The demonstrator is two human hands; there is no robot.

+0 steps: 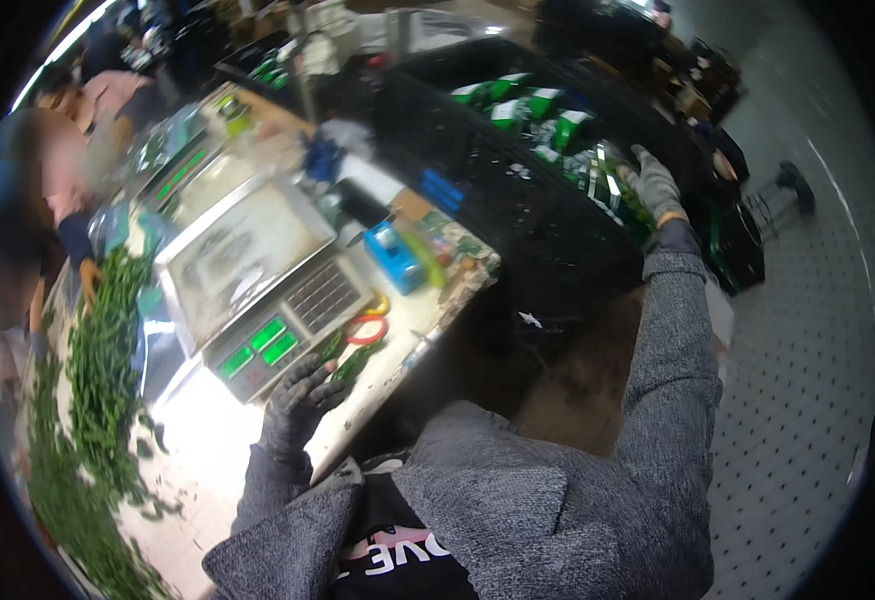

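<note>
Right hand (653,185), grey-gloved, is closed on a green packet (626,205) at the near wall of the black crate (518,215), where more green-and-white packets (523,105) are piled. Left hand (303,395), dark-gloved, fingers spread wide, is laid on the table edge just beside the weighing scale (258,280). Green beans (103,370) are heaped left of the scale.

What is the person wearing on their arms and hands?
Both arms are in long sleeves of a speckled grey, woolly-looking jacket. The left hand wears a dark grey, almost black knitted glove. The right hand wears a lighter grey knitted glove with an orange band at the wrist. The gloves cover all the fingers. No cables or markings show on them.
</note>
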